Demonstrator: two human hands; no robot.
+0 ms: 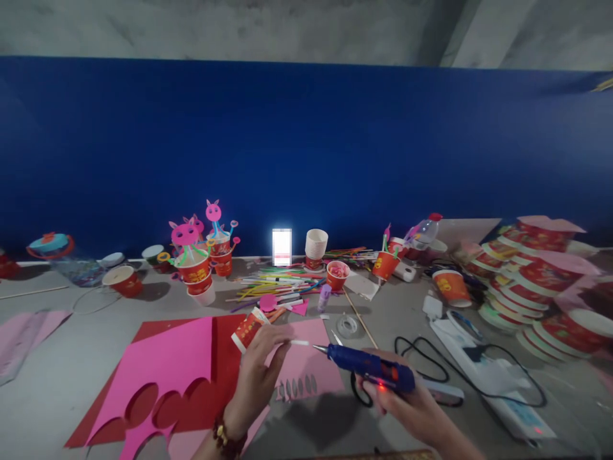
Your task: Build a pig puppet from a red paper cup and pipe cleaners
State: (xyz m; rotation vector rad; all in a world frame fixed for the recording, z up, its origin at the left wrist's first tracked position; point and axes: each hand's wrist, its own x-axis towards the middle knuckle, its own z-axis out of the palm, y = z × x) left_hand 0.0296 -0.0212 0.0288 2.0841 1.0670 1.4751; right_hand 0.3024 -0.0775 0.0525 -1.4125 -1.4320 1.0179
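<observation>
A person's left hand (258, 364) pinched a short white stick (299, 343) between thumb and fingers above a crowded desk (43, 409), its free end close to the nozzle (320, 349) of a blue glue gun (366, 366). The hold likely kept the fingertips away from heat. The right hand (397, 399) wrapped the gun behind the nozzle, a red light (380, 385) glowing on its body. Below lay a pale pink sheet (316, 361), perhaps handy for catching drips. A red paper cup (248, 331) tilted beside the left hand; whether they touched could not be told. A power strip (483, 364) lay at right, presumably keeping current near the tool.
</observation>
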